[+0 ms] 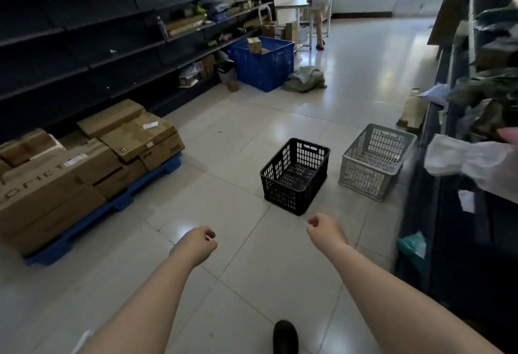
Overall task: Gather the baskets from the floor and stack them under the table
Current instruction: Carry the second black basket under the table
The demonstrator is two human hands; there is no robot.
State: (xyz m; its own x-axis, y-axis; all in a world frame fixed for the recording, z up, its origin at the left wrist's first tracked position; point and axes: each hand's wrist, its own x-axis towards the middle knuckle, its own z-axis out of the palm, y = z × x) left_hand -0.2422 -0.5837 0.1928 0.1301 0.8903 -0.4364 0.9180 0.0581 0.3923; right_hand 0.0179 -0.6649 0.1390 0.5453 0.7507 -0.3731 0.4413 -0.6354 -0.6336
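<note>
Both forearms extend forward and downward over the tiled floor (238,118), bare to the elbow. The left hand (200,243) is held knuckles-up with its fingers curled loosely inward and holding nothing. The right hand (323,227) is posed alike, fingers loosely curled under the palm, empty. Neither hand touches anything; both hang above the floor, nearer the camera than the black basket (294,175).

Baskets on the floor, counted: two small ones. The black basket stands upright and empty on the tiles just beyond the right hand. One grey basket (375,160) stands upright and empty just to the right of the black basket, apart from it, close against the dark shelving unit (462,227) on that side.

One large blue crate (262,63) stands well beyond the black basket, to its far left, with cardboard boxes inside. One crumpled grey-green cloth (305,78) lies on the floor beside that crate.

One stack of cardboard cartons (84,157) rests on one blue pallet (112,207), well to the left of the black basket, in front of the dark wall shelves (84,31).

One dark shoe toe (284,335) shows at the bottom edge, nearer than the black basket. One other person (322,3) stands far beyond it beside a metal counter (294,3).
</note>
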